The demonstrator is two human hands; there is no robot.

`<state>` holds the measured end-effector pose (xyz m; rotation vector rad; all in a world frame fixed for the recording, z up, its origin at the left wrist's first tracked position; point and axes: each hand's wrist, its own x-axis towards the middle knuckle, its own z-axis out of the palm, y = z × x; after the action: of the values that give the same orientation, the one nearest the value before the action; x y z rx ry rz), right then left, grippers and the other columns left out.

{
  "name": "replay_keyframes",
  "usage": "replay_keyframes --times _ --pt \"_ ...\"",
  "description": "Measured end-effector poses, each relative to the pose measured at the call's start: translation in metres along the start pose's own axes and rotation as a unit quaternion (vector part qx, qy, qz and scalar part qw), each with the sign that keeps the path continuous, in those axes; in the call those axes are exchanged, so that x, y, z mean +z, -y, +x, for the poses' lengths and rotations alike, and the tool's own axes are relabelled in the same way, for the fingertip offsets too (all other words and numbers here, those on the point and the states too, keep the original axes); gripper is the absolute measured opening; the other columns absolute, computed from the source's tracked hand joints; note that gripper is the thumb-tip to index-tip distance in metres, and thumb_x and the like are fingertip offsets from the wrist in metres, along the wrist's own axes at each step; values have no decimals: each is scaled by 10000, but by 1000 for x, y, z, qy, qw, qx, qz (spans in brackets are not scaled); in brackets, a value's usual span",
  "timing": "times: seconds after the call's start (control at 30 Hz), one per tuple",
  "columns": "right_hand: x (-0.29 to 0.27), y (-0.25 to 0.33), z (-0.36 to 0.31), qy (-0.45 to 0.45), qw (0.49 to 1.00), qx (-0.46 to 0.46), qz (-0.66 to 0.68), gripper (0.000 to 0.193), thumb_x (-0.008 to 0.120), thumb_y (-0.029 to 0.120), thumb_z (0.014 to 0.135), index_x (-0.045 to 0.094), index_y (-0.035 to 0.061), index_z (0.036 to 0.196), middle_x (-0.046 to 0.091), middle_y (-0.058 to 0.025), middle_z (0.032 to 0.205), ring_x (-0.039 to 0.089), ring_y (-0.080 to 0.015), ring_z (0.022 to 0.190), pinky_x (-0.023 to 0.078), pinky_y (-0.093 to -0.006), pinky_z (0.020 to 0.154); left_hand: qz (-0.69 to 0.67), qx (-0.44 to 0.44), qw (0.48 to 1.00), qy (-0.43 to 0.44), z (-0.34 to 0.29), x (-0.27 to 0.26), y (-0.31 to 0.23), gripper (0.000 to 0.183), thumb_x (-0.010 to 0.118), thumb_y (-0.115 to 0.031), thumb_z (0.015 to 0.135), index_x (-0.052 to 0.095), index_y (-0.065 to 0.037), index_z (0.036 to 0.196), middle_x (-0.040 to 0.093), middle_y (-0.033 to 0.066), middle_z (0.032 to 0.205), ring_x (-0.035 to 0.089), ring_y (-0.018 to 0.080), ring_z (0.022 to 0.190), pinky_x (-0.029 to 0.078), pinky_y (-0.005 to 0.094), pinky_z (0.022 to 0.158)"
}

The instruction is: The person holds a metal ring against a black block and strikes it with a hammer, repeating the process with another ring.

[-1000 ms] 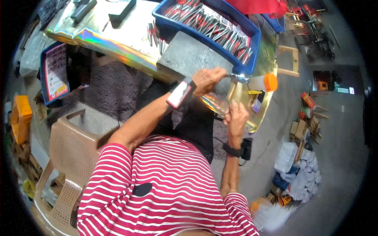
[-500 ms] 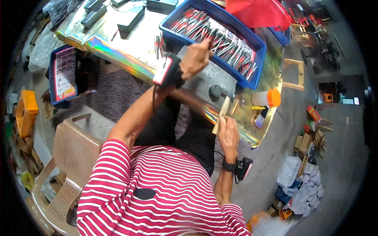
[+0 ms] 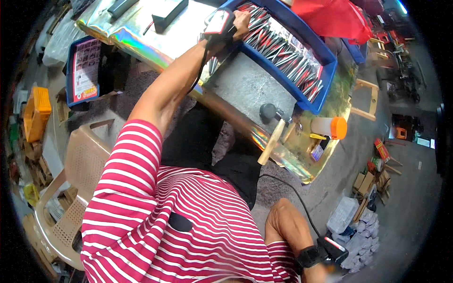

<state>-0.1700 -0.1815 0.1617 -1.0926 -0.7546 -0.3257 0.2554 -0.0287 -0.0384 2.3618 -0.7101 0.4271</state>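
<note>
My left hand point(image 3: 242, 24) is at the left side of a blue plastic bin point(image 3: 325, 89), its fingers curled; whatever they hold is hidden. A black device is strapped to that wrist. Inside the bin lie many slim, pen-like tools point(image 3: 283, 54) in black, red and silver. My right hand point(image 3: 322, 273) is low at the bottom right, away from the table, blurred and partly cut off, so its fingers do not show. A hammer point(image 3: 272, 142) with a pale wooden handle and dark head rests on the table, its handle sticking out over the front edge.
A grey metal plate point(image 3: 250, 87) lies before the bin. To its right stands a translucent jar with an orange lid point(image 3: 338, 128). Black boxes point(image 3: 170, 14) sit at the back left. A beige plastic chair point(image 3: 87, 155) stands on my left; bags point(image 3: 363, 240) lie on the floor at right.
My right hand has let go of the hammer handle and dropped back to the lower right. My left hand has moved up and away, from over the tools to the bin's left side.
</note>
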Motion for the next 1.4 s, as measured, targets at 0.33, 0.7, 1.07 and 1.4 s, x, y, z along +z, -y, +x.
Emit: replay_keyframes --times 0.33,0.7,1.07,1.4 --pt "7 -4 9 7 1000 -8 -10 111 428 69 793 505 29 723 507 -33 604 484 -108 474 399 -240 423 -36 -86 993 -71 -2 1 -14 186 561 -122 704 552 -26 863 579 184 720 581 328 676 463 413 613" --pt "5 -14 6 13 1000 10 4 115 423 81 798 503 41 725 507 -28 618 487 -109 498 402 -243 440 -119 -221 961 -118 -114 -74 -13 269 425 -109 718 559 59 879 611 174 799 603 239 739 478 321 688" --pt "17 -17 6 21 999 26 -6 118 418 92 803 501 53 727 508 -22 633 491 -111 521 404 -246 457 28 -260 957 -122 -133 -43 6 184 493 -124 648 567 8 752 574 189 715 559 321 672 442 408 634" --pt "22 -15 -2 24 999 25 -8 122 413 103 807 499 64 730 508 -17 646 494 -112 542 407 -249 473 21 -255 963 -83 -127 -43 6 167 509 -127 637 581 4 711 571 184 670 557 313 622 442 396 597"
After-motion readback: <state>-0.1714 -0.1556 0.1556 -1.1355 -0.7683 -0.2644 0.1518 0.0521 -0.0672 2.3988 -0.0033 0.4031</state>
